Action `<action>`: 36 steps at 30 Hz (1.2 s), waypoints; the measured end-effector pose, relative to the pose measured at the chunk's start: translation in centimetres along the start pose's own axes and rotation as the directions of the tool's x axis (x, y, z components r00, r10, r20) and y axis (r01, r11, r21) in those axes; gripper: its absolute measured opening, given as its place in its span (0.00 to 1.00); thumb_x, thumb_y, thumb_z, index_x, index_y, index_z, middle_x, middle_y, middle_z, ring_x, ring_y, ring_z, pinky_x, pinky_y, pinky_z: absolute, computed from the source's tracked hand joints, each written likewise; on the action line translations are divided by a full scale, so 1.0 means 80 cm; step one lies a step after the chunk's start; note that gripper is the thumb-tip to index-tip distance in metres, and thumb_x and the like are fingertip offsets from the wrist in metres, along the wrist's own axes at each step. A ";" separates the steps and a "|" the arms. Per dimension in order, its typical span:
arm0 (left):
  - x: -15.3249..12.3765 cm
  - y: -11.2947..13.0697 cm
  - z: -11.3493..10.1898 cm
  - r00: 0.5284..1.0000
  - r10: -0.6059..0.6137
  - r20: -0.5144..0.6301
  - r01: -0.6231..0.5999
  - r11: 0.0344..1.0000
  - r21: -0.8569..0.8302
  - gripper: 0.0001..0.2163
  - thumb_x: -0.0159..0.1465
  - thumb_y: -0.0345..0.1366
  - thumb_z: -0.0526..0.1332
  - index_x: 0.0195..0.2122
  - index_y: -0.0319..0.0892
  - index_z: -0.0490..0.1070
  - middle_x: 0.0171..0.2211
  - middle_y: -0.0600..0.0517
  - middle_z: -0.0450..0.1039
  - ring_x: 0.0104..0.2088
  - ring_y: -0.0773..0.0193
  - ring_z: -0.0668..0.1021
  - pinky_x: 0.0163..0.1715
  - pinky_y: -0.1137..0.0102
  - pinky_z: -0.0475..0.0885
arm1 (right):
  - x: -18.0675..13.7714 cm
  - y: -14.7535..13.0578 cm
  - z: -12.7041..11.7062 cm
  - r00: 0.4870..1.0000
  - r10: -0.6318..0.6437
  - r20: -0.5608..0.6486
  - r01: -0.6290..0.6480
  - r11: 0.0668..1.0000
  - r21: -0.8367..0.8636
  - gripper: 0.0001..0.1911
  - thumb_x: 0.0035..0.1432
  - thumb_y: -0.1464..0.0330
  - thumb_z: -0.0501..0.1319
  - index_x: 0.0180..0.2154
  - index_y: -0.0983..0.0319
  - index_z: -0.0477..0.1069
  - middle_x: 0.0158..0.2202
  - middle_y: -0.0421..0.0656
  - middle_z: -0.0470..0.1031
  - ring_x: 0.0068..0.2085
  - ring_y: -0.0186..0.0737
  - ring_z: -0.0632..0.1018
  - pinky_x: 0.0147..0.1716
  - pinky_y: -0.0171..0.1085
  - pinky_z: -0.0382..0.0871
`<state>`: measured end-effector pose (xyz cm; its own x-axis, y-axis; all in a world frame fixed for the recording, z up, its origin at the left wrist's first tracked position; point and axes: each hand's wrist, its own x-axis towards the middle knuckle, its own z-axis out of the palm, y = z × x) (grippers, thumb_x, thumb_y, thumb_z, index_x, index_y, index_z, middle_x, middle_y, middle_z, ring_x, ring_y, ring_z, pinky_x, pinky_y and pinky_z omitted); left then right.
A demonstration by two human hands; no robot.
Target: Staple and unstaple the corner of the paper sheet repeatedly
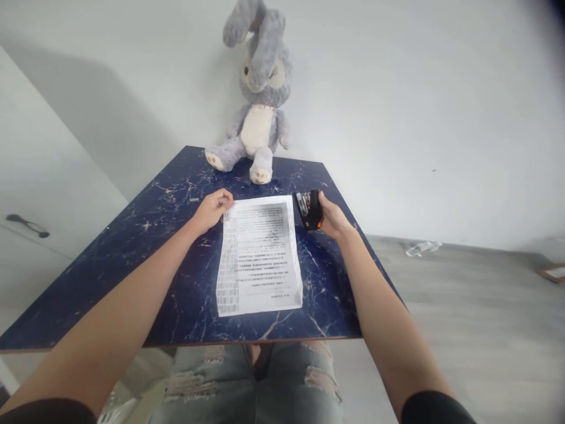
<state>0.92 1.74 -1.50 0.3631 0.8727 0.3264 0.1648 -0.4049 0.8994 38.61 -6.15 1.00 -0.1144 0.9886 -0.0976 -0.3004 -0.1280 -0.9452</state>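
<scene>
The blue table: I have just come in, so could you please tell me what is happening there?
A person is handling a printed sheet and a black object at the blue table. The left hand has its fingers at the sheet's far left corner. The right hand holds the black object close beside the far right corner; I cannot tell what it is. The sheet lies on the table, and a grey toy rabbit sits behind it.
</scene>
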 end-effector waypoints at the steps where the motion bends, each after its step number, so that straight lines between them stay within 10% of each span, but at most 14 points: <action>1: 0.000 0.001 0.000 1.000 -0.001 -0.006 0.001 1.000 -0.005 0.13 0.63 0.46 0.67 0.37 0.43 0.69 0.24 0.56 0.69 0.19 0.70 0.68 0.18 0.75 0.64 | 0.000 0.003 -0.003 0.999 0.031 0.009 -0.030 0.999 -0.023 0.28 0.61 0.45 0.65 0.49 0.62 0.75 0.35 0.47 0.83 0.39 0.50 0.84 0.37 0.43 0.81; 16: 0.000 0.004 0.001 0.998 -0.026 -0.062 0.024 0.999 -0.043 0.13 0.61 0.46 0.69 0.36 0.43 0.70 0.25 0.55 0.70 0.19 0.70 0.68 0.16 0.75 0.65 | 0.001 0.027 -0.033 0.910 0.098 0.403 -0.071 0.994 -0.081 0.29 0.58 0.46 0.66 0.48 0.64 0.74 0.39 0.50 0.83 0.33 0.45 0.82 0.28 0.39 0.77; 36: 0.003 0.006 0.001 0.991 -0.013 -0.131 0.006 0.998 -0.056 0.13 0.57 0.44 0.72 0.35 0.41 0.74 0.27 0.54 0.73 0.25 0.68 0.72 0.27 0.73 0.65 | -0.004 0.008 -0.018 0.839 0.193 0.509 0.028 0.919 -0.394 0.30 0.55 0.43 0.68 0.41 0.65 0.78 0.37 0.50 0.83 0.34 0.45 0.82 0.36 0.39 0.78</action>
<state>1.13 1.75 -1.04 0.2379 0.9060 0.3500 0.1149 -0.3841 0.9161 39.84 -6.43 -0.05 -0.6361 0.7644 -0.1058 0.0942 -0.0591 -0.9938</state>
